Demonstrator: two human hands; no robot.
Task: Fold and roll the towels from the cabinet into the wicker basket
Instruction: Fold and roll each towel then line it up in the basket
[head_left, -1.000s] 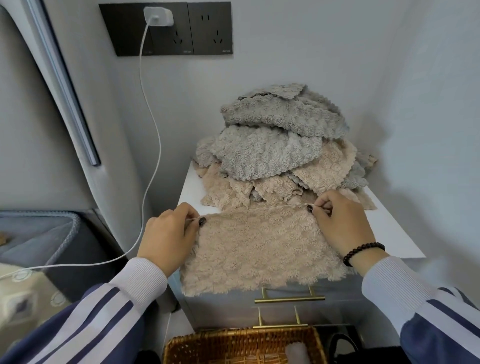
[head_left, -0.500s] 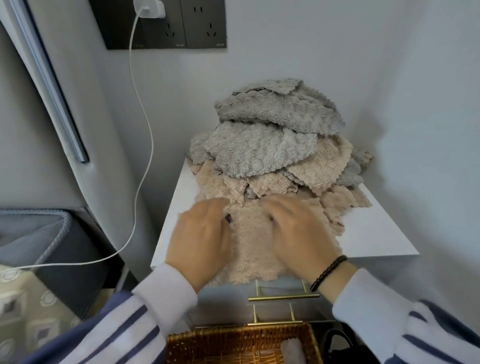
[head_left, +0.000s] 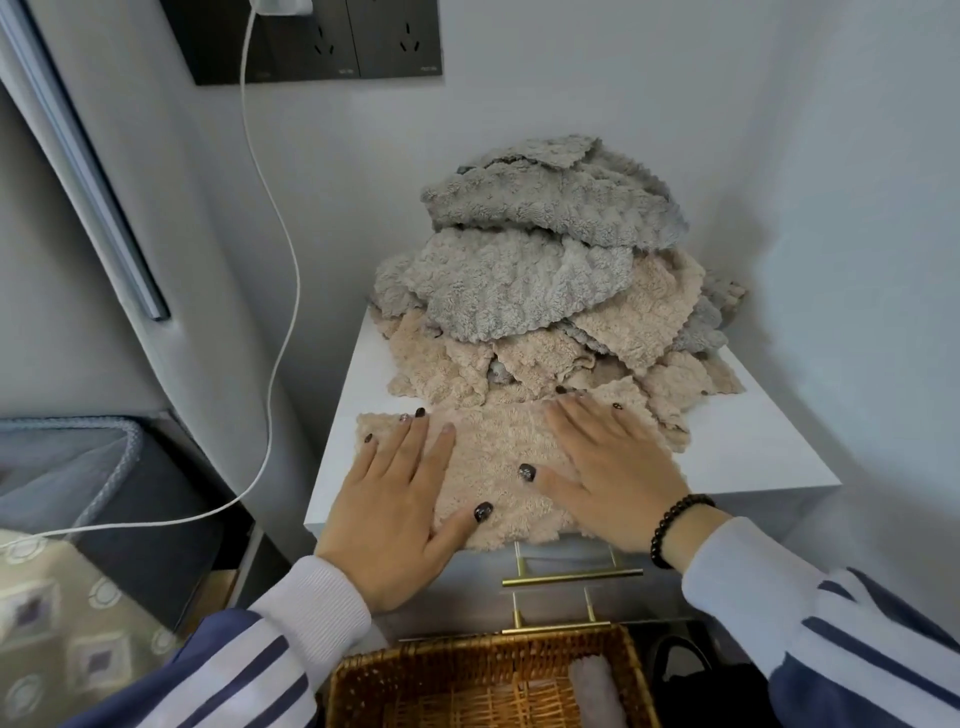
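Pressing flat on the beige towel (head_left: 498, 467), the left hand (head_left: 400, 514) and right hand (head_left: 613, 467) lie with straight, spread fingers (head_left: 410, 441); neither grips anything. The towel lies at the front of the white cabinet top (head_left: 753, 457), its near edge overhanging the front above the brass drawer handles (head_left: 571, 574). It touches the pile of grey and beige towels (head_left: 540, 280) heaped directly behind it.

Risks, as judged from this position:
- Overhang: a forward pull during folding could slide the towel off the front edge. It may then drop beside the wicker basket (head_left: 488, 675) rather than into it.
- Snagging: the far edge touches the pile, so lifting that edge could drag a neighbouring towel along or topple the heap.
- Loose fold: plush fabric springs back; uneven pressure would give a crooked roll.
- Cable: the white charger cable (head_left: 280, 291) hangs just left of the cabinet and could catch a sleeve.

Small markings sit under the sockets of the wall socket panel (head_left: 332, 52), too small to read. No brand or label is visible.
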